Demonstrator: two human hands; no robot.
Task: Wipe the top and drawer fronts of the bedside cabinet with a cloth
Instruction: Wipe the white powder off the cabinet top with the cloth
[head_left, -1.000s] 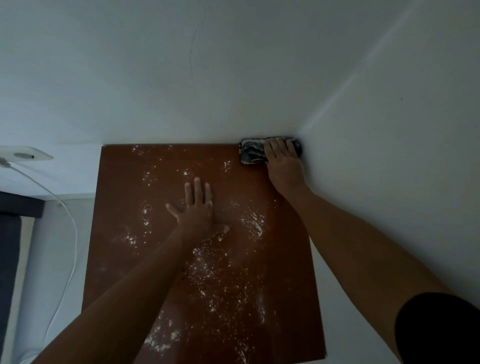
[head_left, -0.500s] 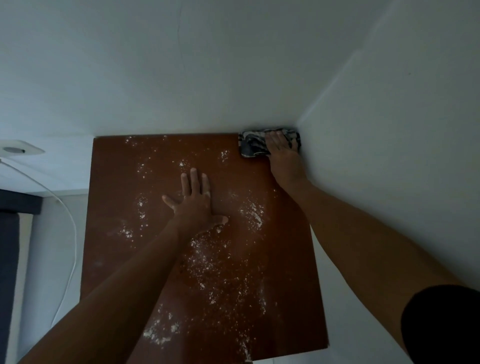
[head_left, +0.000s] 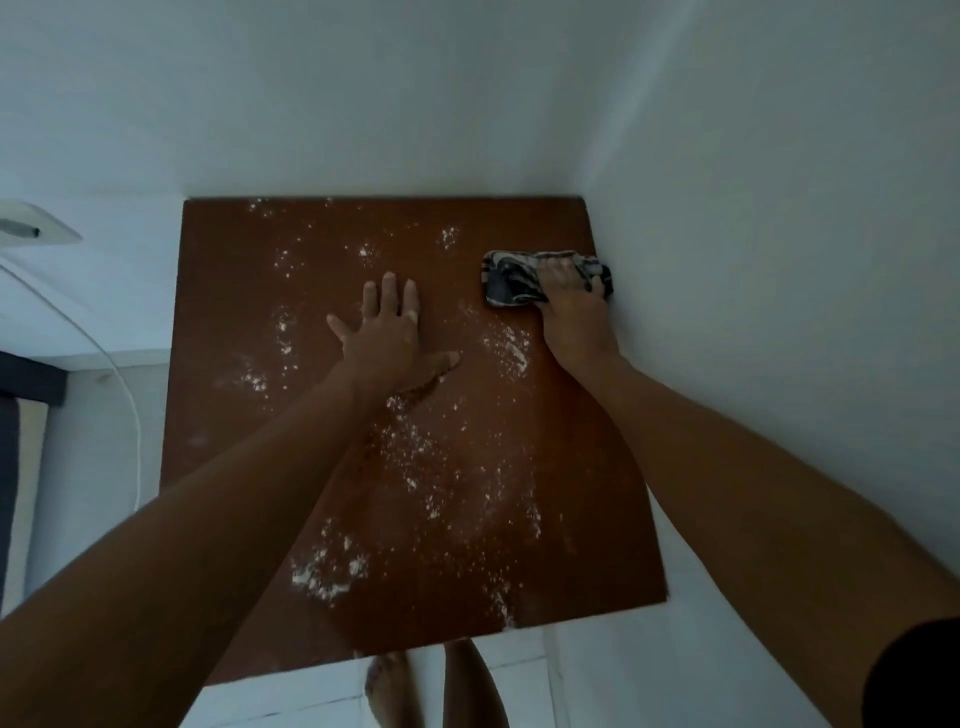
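Gripping the cloth (head_left: 511, 280) with curled fingers, the right hand (head_left: 571, 306) presses it flat on the cabinet top (head_left: 249, 415), up at about two o'clock on the brown panel and just beside the right wall (head_left: 779, 312). That grip bunches the striped fabric into a pad, which probably gives firmer pressure than a loose sheet would. The pad sits a little forward of the back edge, so a bare strip of wood shows between it and the back wall (head_left: 363, 104).

The left hand (head_left: 387, 338) lies palm down near the centre of the top, fingers straight and spread, thumb out toward three o'clock; it holds nothing and seems placed there as a brace while the person leans in.

White powder (head_left: 415, 467) is scattered over most of the panel, thickest from the centre toward six and seven o'clock, so the wiping looks barely begun. The drawer fronts are out of sight below the near edge, and I cannot tell their state.

Room to sweep is open toward nine and six o'clock; the two walls close off twelve and three. Past the left edge, at nine o'clock, a white cable (head_left: 137, 441) hangs clear of the cabinet. The person's bare feet (head_left: 384, 686) stand at six o'clock, just off the near edge.
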